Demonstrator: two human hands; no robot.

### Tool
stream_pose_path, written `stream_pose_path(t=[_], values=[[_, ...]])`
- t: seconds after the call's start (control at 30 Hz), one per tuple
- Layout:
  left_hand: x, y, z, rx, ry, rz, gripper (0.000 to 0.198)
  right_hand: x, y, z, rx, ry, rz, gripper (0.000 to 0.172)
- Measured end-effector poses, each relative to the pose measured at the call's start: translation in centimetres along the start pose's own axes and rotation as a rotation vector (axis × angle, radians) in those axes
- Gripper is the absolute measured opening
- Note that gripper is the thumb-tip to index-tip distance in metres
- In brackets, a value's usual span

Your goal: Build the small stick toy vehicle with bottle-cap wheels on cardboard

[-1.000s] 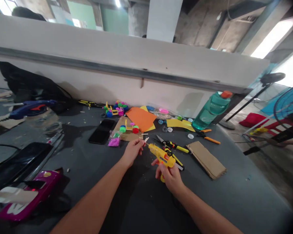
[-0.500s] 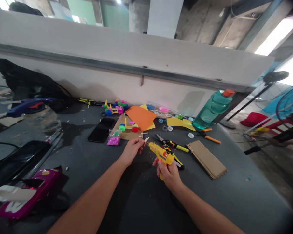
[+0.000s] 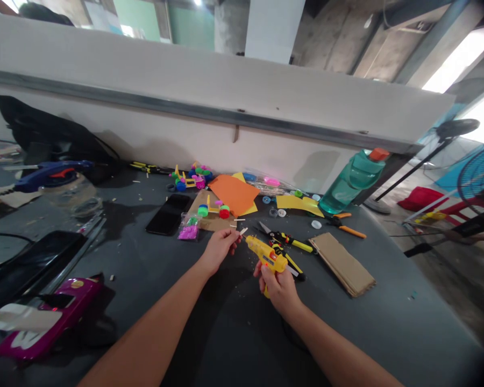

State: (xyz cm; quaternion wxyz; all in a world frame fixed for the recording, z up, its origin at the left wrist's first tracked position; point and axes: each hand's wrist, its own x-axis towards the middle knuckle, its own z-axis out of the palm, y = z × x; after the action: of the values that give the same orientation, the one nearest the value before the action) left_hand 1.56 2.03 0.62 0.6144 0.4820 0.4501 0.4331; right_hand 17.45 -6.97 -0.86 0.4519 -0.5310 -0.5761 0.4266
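My right hand point(image 3: 279, 287) is wrapped round the grip of a yellow glue gun point(image 3: 265, 254); its nozzle points up-left. My left hand point(image 3: 219, 248) pinches a small pale wooden stick point(image 3: 242, 231) right at the gun's tip. Both hands hover just above the dark grey table point(image 3: 234, 333), close together near its middle.
Behind the hands lie scissors point(image 3: 284, 239), orange-handled pliers point(image 3: 347, 228), a brown cardboard piece point(image 3: 342, 263), orange paper point(image 3: 233, 194), yellow paper point(image 3: 296, 203), a black phone point(image 3: 168, 214), a bag of pink bits point(image 3: 189, 228) and bottle-cap toys point(image 3: 191, 179). A teal bottle point(image 3: 349, 183) stands right. A magenta object point(image 3: 50, 322) and a blue glue gun point(image 3: 50, 173) sit left.
Both hands stay almost still with the stick at the gun's tip; the view has shifted slightly.
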Motion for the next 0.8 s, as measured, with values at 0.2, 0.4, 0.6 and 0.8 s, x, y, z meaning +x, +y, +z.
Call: stream_pose_path(t=[0.2, 0.4, 0.6, 0.8], values=[[-0.05, -0.07, -0.03, -0.007, 0.001, 0.007, 0.027, 0.00, 0.41, 0.02, -0.030, 0.002, -0.004, 0.035], [-0.01, -0.07, 0.00, -0.009, 0.003, 0.007, 0.028, -0.11, 0.02, -0.08, -0.083, 0.010, -0.006, 0.037], [0.00, 0.00, -0.04, -0.027, 0.000, -0.003, 0.027, -0.08, -0.06, -0.13, -0.100, 0.007, -0.018, 0.037], [-0.07, 0.08, -0.03, -0.037, 0.002, 0.004, 0.026, -0.13, 0.01, -0.13, -0.098, 0.009, -0.011, 0.035]])
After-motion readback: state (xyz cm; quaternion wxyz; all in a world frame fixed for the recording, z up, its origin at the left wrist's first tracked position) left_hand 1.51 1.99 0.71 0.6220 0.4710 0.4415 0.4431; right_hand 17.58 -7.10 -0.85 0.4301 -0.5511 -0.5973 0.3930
